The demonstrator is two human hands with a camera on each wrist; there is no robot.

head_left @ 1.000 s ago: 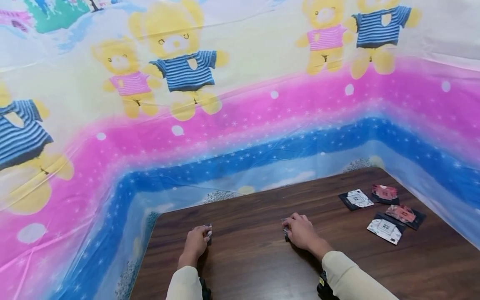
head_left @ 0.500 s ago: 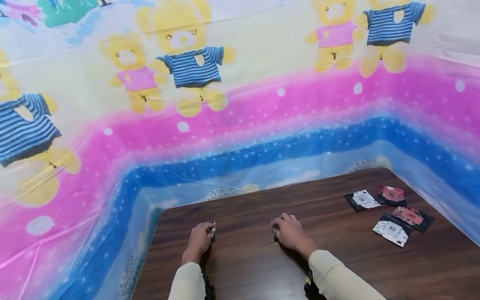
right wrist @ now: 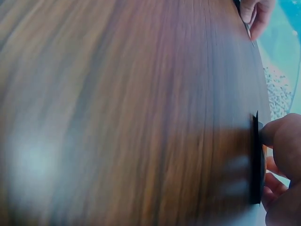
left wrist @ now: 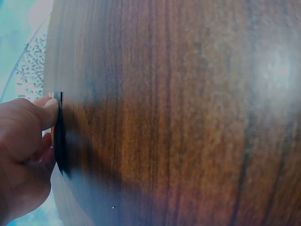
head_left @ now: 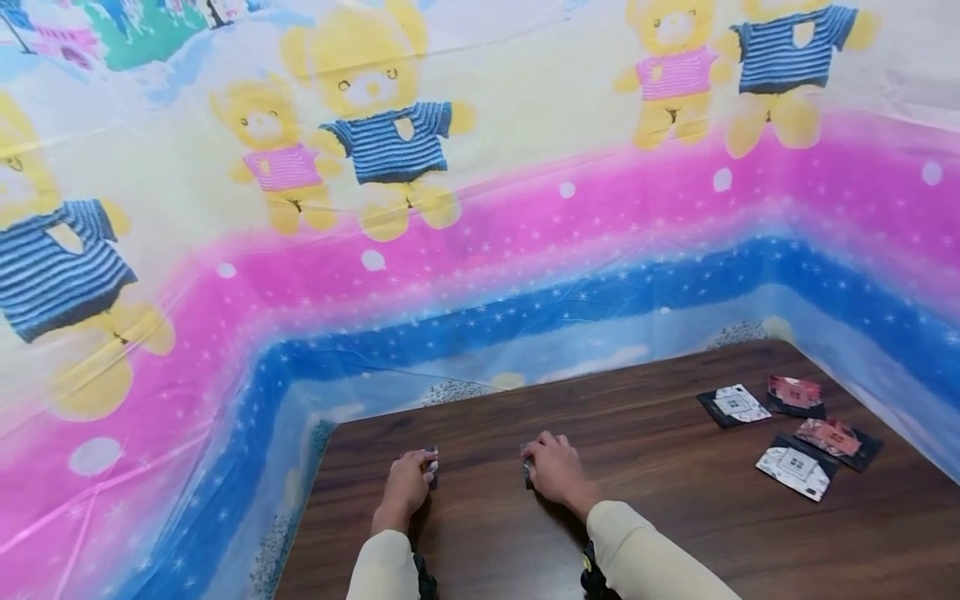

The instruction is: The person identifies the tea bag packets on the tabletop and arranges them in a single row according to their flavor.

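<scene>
In the head view my left hand (head_left: 407,483) pinches a small flat sachet (head_left: 433,468), held on edge at the tabletop. In the left wrist view, thumb and fingers grip this dark sachet (left wrist: 58,134) from its left side. A short way to the right, my right hand (head_left: 557,471) pinches a second small sachet (head_left: 527,468), also upright. Its dark face (right wrist: 256,162) stands almost edge-on in the right wrist view, where the left hand (right wrist: 256,14) shows at the top. A gap of bare wood separates the two sachets. Their printed fronts are mostly hidden.
Several sachets lie flat at the table's right: two black-and-white ones (head_left: 735,405) (head_left: 797,468) and two black-and-red ones (head_left: 795,394) (head_left: 838,440). The brown wooden table (head_left: 637,433) meets a bear-printed cloth wall (head_left: 480,333) along its back and right edges.
My right hand has moved left with its sachet, narrowing the gap to the left hand. The left hand stays nearly in place. The head view has shifted slightly.
</scene>
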